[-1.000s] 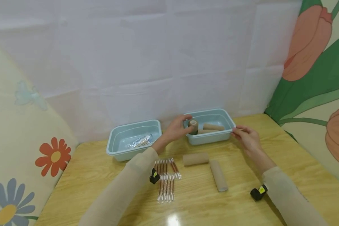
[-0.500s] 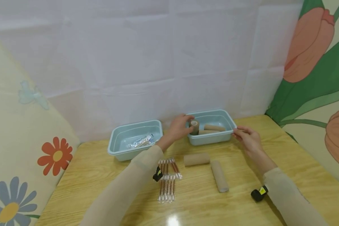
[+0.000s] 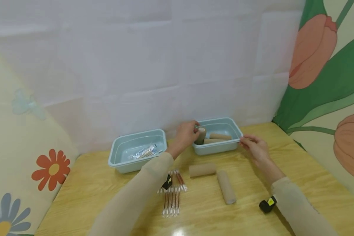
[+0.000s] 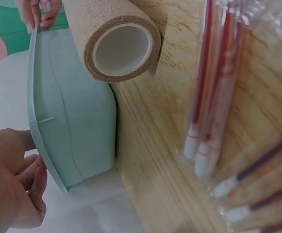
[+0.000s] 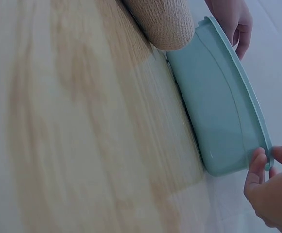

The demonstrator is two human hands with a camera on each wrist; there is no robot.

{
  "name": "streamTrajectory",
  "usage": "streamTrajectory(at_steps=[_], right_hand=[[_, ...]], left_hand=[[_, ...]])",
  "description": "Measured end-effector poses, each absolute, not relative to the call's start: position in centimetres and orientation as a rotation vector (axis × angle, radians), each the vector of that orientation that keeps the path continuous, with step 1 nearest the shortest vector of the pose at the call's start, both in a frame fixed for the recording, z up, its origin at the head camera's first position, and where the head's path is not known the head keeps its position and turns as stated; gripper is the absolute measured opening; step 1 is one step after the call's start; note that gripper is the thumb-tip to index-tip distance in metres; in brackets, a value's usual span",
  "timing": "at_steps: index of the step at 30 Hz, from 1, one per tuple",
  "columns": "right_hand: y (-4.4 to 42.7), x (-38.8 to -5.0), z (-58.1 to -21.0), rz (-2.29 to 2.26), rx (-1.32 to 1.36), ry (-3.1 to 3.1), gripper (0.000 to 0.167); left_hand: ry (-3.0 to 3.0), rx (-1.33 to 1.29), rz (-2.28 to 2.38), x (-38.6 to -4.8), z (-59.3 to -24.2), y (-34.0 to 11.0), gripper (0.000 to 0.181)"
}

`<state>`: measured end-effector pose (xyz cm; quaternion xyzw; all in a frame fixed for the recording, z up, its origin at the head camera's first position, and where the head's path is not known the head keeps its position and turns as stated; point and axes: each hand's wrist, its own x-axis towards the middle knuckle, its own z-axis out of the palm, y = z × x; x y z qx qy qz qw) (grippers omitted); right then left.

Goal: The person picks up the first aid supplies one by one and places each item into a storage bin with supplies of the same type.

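Readable text: none, any view. Yellow patch (image 3: 272, 200) on the right-hand black box (image 3: 265, 207) is too small to make out, same for the left-hand black box (image 3: 166, 183). Clear wrappers (image 3: 147, 151) in the left tub (image 3: 119, 157) show bluish marks, can't resolve any letters.

creased white sheet (image 3: 129, 65) | red flower (image 3: 53, 169), left wall (image 3: 6, 137) | tulip (image 3: 311, 52), right wall (image 3: 352, 62)

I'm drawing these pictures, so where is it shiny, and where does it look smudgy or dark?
Head view: a white glare spot on the table at the bottom edge; left wrist view: glints on the clear plastic round the swabs; right wrist view: smudgy wood grain, and the tub looks darker than in the left wrist view.
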<state>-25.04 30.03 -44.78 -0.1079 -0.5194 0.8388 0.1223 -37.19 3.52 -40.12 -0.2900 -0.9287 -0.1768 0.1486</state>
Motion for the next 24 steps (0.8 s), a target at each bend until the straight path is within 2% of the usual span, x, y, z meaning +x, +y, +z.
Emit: streamTrajectory(at_steps=[8, 12, 24], right_hand=[[29.9, -25.2, -44.9, 2.442, -0.312, -1.55, 0.006], [29.9, -25.2, -44.9, 2.457, -0.321, -1.547, 0.008], [30.8, -24.9, -44.4, 2.472, -0.342, -1.518, 0.007]], left_hand=[[-2.635, -1.119, -0.395, -36.8, -40.2, 3.6, 0.037], [-2.635, -1.142, -0.415, -36.2, -39.7, 3.0, 0.042], [-2.425, -1.273, -0.621, -31.6, -36.9, -0.2, 0.029]])
